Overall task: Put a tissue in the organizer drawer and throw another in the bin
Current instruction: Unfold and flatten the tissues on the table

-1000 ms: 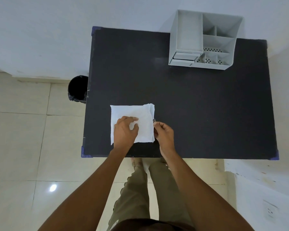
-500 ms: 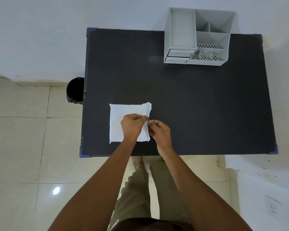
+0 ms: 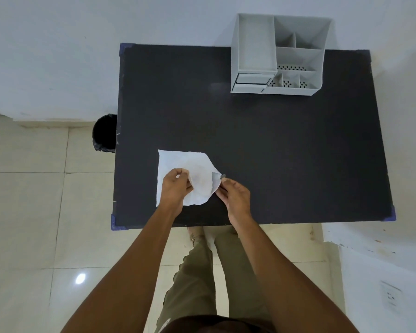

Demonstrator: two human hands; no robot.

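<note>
White tissue point(image 3: 197, 169) lies at the near left of the black table point(image 3: 274, 145), its right side lifted and curled. My left hand point(image 3: 175, 188) pinches a layer of the tissue near its middle. My right hand point(image 3: 235, 200) pinches the tissue's right edge, which folds upward between the fingers. I cannot tell whether this is one sheet or two stuck together. The grey organizer point(image 3: 279, 56) stands at the table's far edge; its small drawer point(image 3: 252, 79) at the lower left is slightly pulled out. The black bin point(image 3: 105, 133) stands on the floor by the table's left side.
A white wall runs behind the table. Cream floor tiles point(image 3: 34, 212) lie to the left. My legs in olive trousers point(image 3: 197, 272) stand at the table's near edge. A white ledge with a wall socket point(image 3: 390, 296) is at the right.
Both hands went from pressing on the flat tissue to pinching it. The tissue's right side has been lifted and pulled apart between them, no longer lying flat.
</note>
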